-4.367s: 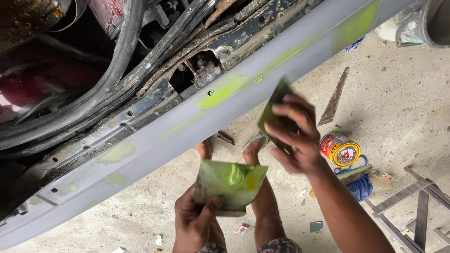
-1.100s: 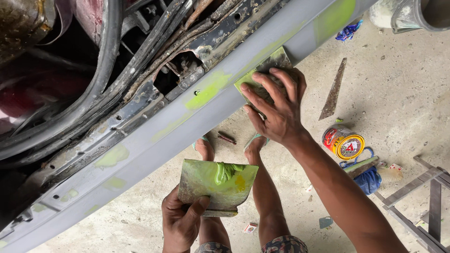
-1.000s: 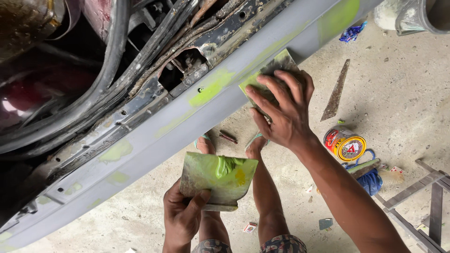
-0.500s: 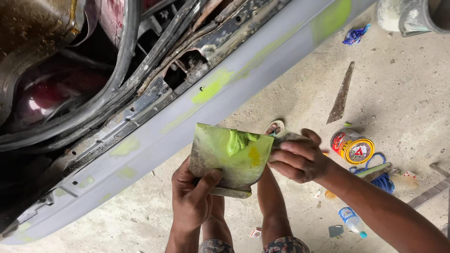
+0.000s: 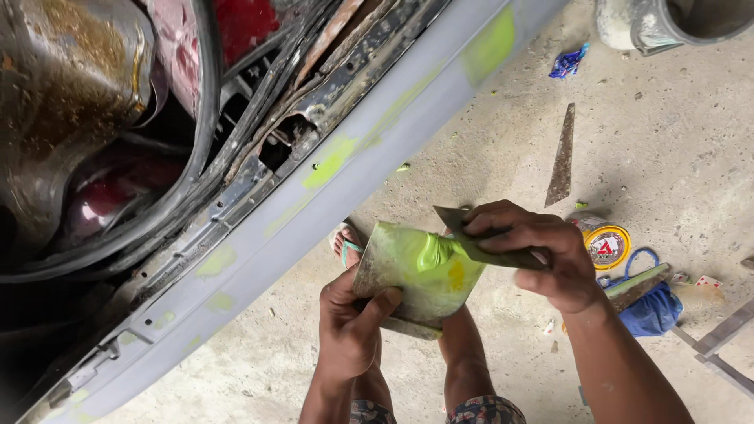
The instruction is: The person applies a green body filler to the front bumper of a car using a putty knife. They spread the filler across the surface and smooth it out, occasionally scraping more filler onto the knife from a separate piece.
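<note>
My left hand grips a flat board smeared with lime-green filler, held out in front of my knees. My right hand pinches a thin dark spreader, its edge laid against the lump of green filler on the board. Above both hands a grey car sill panel runs diagonally, with several green filler patches along it. Behind the sill I see rusty bare metal and black rubber seals.
On the concrete floor to the right lie a round yellow-and-red tin, a blue cloth with a stick on it, a pointed metal strip and a blue wrapper. A bucket stands top right. My sandalled foot shows below the sill.
My right hand has left the sill, where it pressed the spreader on a green patch, and come down to the board. The spreader now rests on the filler there.
</note>
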